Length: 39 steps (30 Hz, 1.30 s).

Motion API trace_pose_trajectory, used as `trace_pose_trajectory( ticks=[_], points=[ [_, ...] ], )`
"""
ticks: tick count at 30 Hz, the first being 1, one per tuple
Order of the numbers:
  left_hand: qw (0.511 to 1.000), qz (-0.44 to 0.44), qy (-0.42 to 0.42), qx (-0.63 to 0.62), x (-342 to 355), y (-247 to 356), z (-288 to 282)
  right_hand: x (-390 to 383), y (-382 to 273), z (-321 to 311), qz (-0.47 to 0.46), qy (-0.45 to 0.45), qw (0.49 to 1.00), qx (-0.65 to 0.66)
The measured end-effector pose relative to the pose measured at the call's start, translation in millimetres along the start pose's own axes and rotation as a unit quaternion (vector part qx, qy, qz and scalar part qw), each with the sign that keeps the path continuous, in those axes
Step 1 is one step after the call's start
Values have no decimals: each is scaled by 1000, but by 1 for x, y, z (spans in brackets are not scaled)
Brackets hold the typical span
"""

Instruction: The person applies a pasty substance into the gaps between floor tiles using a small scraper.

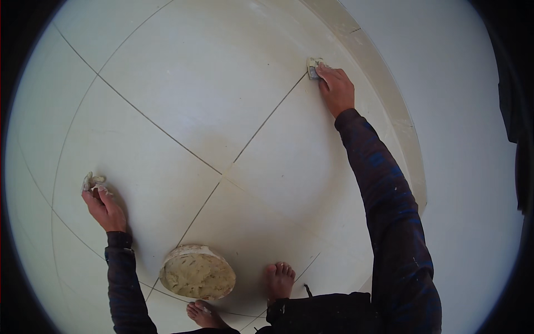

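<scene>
Pressing against the floor [167,117] at the far end of a dark joint [264,128], the right hand [337,92] grips a small scraper [312,71] smeared with pale paste, close to the skirting [384,72]. The left hand [104,209] is well apart on the left, low over the tiles, its fingers curled and caked with paste; whether they close on a lump or are merely coated, I cannot tell.

Near the lower edge stands a round bowl [181,250] filled with rough, yellowish filler [199,276]. It sits across the line of the same joint, covering a stretch of it. Two bare feet take up the floor beside the bowl: the left foot [204,315] just below it, the right foot [281,278] to its right, near another joint. Beyond the skirting rises a white wall [456,128].

The fingers of the right hand hide part of the scraper, so its full outline is unclear. Dark clothing [328,314] cuts off the view at the bottom, and the left foot is only partly visible. Dark shapes [506,106] along the right rim are too dim to identify. From the central crossing toward the lower right, one joint is so pale that it barely shows.
</scene>
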<state>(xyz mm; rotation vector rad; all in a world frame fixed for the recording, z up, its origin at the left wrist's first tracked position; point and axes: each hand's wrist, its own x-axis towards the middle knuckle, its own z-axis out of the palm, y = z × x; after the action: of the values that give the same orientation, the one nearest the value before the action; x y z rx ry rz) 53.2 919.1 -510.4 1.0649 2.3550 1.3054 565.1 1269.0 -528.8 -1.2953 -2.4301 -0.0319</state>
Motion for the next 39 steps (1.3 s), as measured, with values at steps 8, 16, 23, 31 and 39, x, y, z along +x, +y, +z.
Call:
trace_pose_trajectory(
  ticks=[8, 16, 23, 31, 39],
  points=[
    [1000, 2, 5, 0, 0, 5, 2, 10, 0, -50, 77, -118, 985, 99],
    [1000, -4, 8, 10, -1, 3, 0, 40, -16, -1, 113, -16, 993, -39],
    [1000, -10, 8, 7, 0, -1, -1, -56, -153, -43, -23, -3, 997, 79],
    [999, -2, 7, 32, 1, 1, -4, -24, -107, -49, 77, 49, 985, 146],
    [1000, 9, 9, 19, -1, 1, 1, -47, -108, -30, 14, -27, 997, 65]
  ],
)
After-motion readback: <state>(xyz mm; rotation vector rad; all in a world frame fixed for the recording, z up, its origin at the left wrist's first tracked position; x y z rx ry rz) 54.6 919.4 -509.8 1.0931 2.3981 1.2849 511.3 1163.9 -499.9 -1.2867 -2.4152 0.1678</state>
